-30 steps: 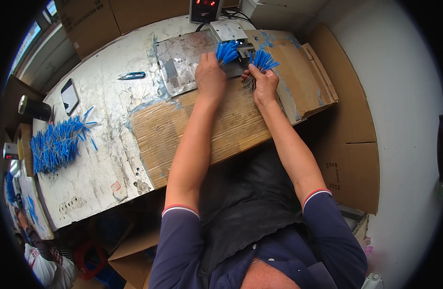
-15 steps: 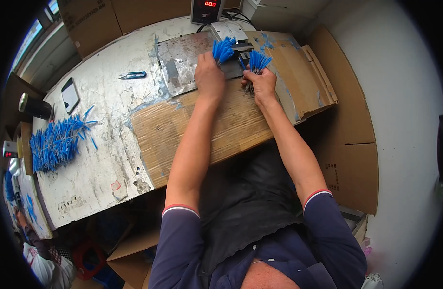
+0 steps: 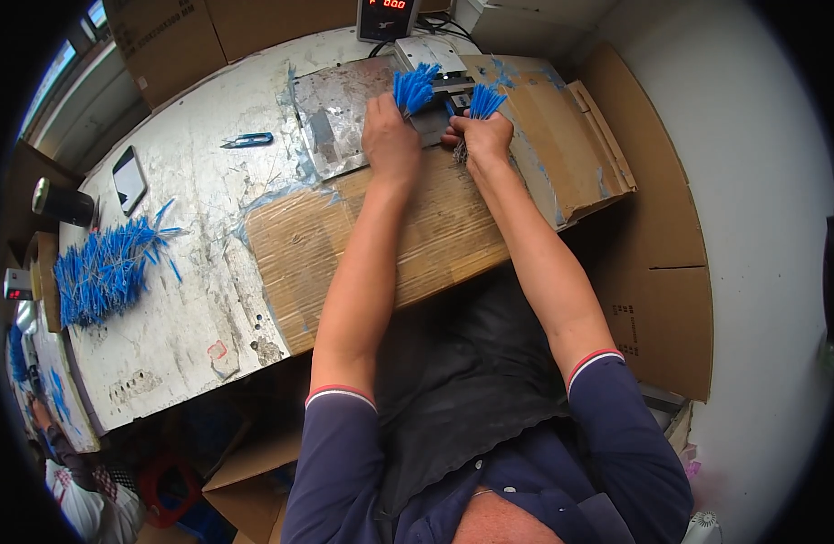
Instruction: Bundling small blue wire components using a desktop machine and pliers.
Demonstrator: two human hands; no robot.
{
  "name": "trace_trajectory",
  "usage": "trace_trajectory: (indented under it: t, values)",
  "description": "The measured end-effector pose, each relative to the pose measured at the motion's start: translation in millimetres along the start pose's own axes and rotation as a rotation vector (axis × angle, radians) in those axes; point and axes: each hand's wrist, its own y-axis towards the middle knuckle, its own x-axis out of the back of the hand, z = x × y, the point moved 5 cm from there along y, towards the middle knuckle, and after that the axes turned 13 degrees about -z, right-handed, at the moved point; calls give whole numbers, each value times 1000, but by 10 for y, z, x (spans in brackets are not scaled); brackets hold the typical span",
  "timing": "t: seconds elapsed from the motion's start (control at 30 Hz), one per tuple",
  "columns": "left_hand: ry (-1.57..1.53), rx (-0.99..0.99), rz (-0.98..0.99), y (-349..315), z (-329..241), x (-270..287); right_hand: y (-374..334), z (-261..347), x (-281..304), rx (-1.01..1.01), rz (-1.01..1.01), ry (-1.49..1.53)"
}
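Compared with a moment ago, the right hand [image 3: 488,140] has shifted a little leftward, closer to the small machine [image 3: 432,53]. From here I see it grasping a bundle of blue-tipped strands [image 3: 485,102], the tips pointing away from the person. The left hand [image 3: 390,145] is closed around a second bundle [image 3: 414,87], beside the first, at the metal plate [image 3: 335,127]. Farther left lie blue snips [image 3: 247,140], then a phone [image 3: 129,179], and near it a large pile of similar strands [image 3: 104,272].

A workshop, with a scuffed white bench [image 3: 186,313], a red-lit display box [image 3: 386,22], snips [image 3: 248,140] and heaped blue-tipped pieces [image 3: 104,272].
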Motion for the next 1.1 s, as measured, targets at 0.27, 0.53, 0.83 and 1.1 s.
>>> trace_trajectory:
  t: [0.27,0.53,0.83,1.1]
  values:
    - [12,-29,-15,3,4,4,-21,-6,-16,-44,13,32]
    - [34,-12,26,-2,-29,7,29,-38,79,-105,86,166]
    - [34,-55,129,-18,-30,-59,-19,76,129,54,159,328]
    - [57,-92,138,-30,-61,-50,-96,-18,272,128,209,301]
